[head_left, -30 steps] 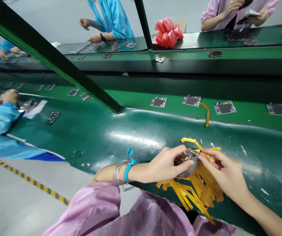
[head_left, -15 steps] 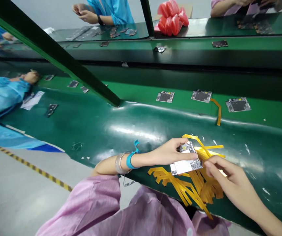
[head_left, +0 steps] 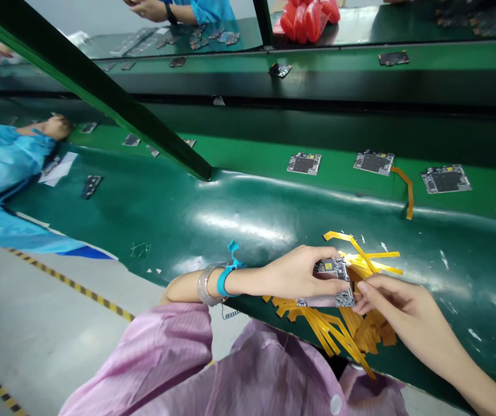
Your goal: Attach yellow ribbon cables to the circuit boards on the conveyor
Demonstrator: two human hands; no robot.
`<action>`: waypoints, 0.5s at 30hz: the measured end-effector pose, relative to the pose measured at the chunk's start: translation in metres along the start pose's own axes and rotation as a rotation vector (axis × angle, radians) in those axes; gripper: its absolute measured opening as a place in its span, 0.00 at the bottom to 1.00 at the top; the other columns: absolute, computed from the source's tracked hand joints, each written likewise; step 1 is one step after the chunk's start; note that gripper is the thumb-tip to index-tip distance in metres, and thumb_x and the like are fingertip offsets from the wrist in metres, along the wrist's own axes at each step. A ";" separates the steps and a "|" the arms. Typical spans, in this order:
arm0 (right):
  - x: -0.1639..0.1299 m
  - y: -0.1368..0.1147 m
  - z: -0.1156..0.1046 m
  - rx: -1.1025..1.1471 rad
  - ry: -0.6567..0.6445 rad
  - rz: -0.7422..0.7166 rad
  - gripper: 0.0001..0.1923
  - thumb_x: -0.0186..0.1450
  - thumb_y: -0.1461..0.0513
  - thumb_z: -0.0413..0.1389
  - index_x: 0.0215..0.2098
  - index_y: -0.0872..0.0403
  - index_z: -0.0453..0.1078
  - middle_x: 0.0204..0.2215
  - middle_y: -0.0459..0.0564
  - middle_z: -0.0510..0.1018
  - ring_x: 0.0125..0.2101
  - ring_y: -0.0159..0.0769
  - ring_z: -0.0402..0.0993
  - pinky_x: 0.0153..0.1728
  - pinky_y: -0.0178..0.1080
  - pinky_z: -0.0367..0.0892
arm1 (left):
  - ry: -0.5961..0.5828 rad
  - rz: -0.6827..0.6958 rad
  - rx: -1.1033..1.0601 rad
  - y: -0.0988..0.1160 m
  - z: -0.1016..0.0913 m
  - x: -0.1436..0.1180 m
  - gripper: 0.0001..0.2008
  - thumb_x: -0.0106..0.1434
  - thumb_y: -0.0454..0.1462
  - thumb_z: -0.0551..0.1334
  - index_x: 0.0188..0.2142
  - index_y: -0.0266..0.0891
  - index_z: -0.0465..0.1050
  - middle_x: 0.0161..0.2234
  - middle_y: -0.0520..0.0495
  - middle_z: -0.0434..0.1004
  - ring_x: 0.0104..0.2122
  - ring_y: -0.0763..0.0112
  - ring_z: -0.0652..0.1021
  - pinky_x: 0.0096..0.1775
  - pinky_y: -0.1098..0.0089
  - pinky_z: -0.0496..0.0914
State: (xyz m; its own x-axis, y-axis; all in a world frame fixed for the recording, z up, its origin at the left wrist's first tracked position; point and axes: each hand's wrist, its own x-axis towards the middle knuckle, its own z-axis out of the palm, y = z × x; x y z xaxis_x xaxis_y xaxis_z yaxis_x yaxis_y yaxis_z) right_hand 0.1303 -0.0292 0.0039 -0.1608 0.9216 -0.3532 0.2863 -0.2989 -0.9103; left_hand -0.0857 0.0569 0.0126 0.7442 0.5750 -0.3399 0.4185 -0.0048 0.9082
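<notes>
The left hand [head_left: 293,276] pinches a small circuit board [head_left: 329,283] between thumb and fingers just above the heap of yellow tape strips [head_left: 343,329], while the right hand [head_left: 397,306], fingers curled together, touches the board's right edge, likely mid-taping, which calls for a steady grip.

Single head-worn view, angled forward and down, close above the green bench [head_left: 152,214], tilted across it.

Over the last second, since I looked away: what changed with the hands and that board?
The right hand let go of the circuit board and slid down to its lower right corner. The left hand kept its grip and turned the board. The yellow strips stayed piled.
</notes>
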 end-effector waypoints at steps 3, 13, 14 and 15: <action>-0.002 0.002 0.000 -0.002 0.017 0.008 0.18 0.68 0.49 0.57 0.28 0.49 0.79 0.25 0.47 0.83 0.27 0.38 0.82 0.32 0.35 0.77 | -0.001 0.001 0.001 -0.001 0.000 0.000 0.14 0.65 0.46 0.64 0.33 0.38 0.66 0.24 0.57 0.63 0.24 0.77 0.62 0.24 0.74 0.56; -0.002 0.004 0.003 0.013 -0.062 0.108 0.20 0.69 0.47 0.55 0.29 0.51 0.77 0.26 0.48 0.83 0.30 0.37 0.82 0.35 0.35 0.75 | -0.027 -0.029 0.044 0.003 -0.001 0.000 0.13 0.65 0.45 0.63 0.34 0.38 0.67 0.25 0.56 0.65 0.25 0.77 0.64 0.26 0.74 0.57; -0.002 0.004 0.003 0.015 -0.073 0.114 0.20 0.69 0.47 0.55 0.29 0.51 0.77 0.26 0.48 0.83 0.30 0.37 0.82 0.35 0.35 0.75 | -0.031 -0.030 0.051 0.003 -0.001 0.000 0.12 0.65 0.45 0.63 0.34 0.38 0.68 0.25 0.56 0.65 0.25 0.77 0.64 0.26 0.74 0.56; -0.002 0.004 0.003 0.009 -0.084 0.115 0.20 0.69 0.47 0.55 0.30 0.51 0.77 0.26 0.48 0.83 0.30 0.37 0.82 0.35 0.35 0.74 | -0.035 -0.030 0.057 0.003 -0.001 0.000 0.12 0.65 0.44 0.63 0.35 0.38 0.68 0.26 0.56 0.66 0.25 0.77 0.64 0.26 0.74 0.57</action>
State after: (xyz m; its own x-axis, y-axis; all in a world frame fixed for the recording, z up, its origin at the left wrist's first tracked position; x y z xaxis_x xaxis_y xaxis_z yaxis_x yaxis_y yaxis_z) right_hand 0.1294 -0.0328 0.0004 -0.2058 0.8572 -0.4720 0.2989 -0.4042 -0.8644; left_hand -0.0847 0.0581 0.0158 0.7483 0.5468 -0.3756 0.4689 -0.0354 0.8826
